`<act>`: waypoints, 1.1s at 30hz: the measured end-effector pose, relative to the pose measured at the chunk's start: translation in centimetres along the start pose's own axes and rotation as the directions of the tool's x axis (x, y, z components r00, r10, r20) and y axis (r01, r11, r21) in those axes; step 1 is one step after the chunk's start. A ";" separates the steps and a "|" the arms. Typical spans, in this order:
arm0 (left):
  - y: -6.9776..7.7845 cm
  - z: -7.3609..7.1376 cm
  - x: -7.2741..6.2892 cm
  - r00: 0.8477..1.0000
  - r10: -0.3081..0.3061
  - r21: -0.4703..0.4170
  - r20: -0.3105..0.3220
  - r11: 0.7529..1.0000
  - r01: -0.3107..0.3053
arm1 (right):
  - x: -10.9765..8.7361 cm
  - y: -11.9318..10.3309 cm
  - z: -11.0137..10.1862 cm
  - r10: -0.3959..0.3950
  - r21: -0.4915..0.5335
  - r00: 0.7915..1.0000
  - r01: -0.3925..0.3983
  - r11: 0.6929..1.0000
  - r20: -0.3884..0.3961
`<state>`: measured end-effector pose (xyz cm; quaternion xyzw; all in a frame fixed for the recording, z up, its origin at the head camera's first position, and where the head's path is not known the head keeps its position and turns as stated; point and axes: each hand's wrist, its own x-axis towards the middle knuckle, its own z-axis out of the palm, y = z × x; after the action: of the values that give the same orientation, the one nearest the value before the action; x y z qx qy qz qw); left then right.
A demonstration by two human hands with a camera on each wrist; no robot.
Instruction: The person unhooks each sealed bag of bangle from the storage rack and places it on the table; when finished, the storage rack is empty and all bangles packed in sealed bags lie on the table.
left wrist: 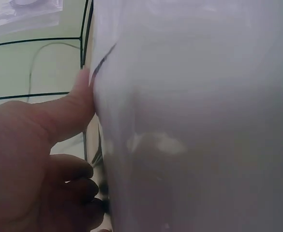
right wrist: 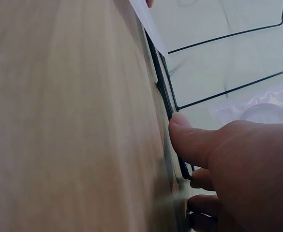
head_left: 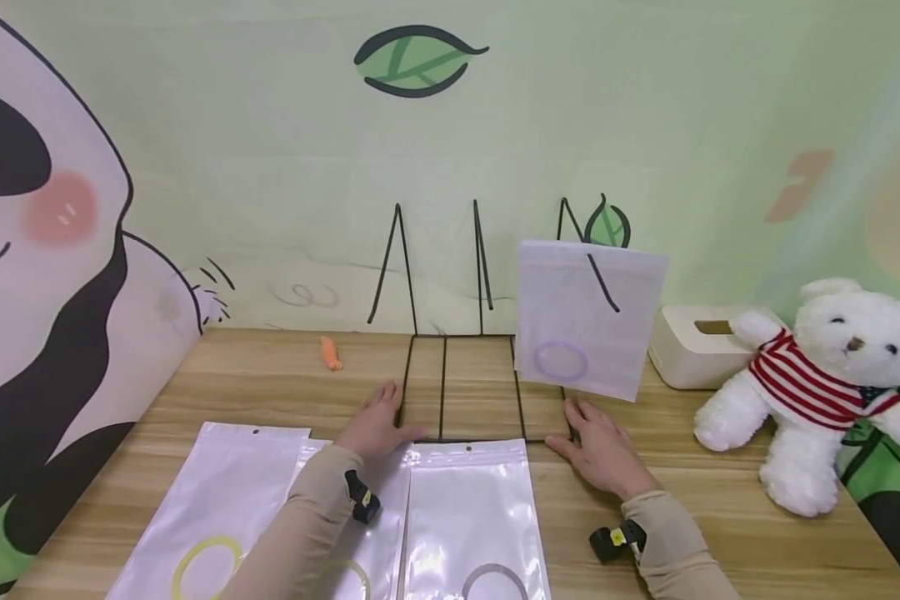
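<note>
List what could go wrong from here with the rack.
1. Bag swing: the hanging bag is on the right hook only, so a jolt to the wire rack might swing it or work it loose.
2. Dragging: the left sleeve lies across the flat bags; pulling back could shift them.
3. Skewing: the left grip and right grip are at opposite sides of the base; uneven pressure may twist it.

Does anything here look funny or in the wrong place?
The small orange thing lies by itself, left of the black wire rack, so it looks stray. The white bag on the right hook hangs a bit crooked. Nothing looks spilled.
</note>
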<state>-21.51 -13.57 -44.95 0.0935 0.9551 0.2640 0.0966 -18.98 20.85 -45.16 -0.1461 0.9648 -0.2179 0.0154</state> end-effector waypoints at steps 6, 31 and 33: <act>-0.3 0.2 0.2 0.999 0.023 0.020 0.023 1.000 -0.024 | 0.0 0.1 0.1 0.004 0.005 1.000 -0.004 1.000 -0.003; -0.4 0.3 -0.1 0.997 0.054 0.054 0.051 0.997 -0.056 | 0.2 0.0 -0.1 0.013 0.013 1.000 -0.013 1.000 0.001; -0.4 0.4 0.0 0.997 0.053 0.057 0.054 0.997 -0.056 | 0.0 0.0 -0.5 0.030 0.034 0.999 -0.031 0.999 0.021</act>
<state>-21.44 -13.73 -45.45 0.1292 0.9567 0.2358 0.1118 -19.05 21.08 -44.70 -0.1332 0.9629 -0.2325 0.0310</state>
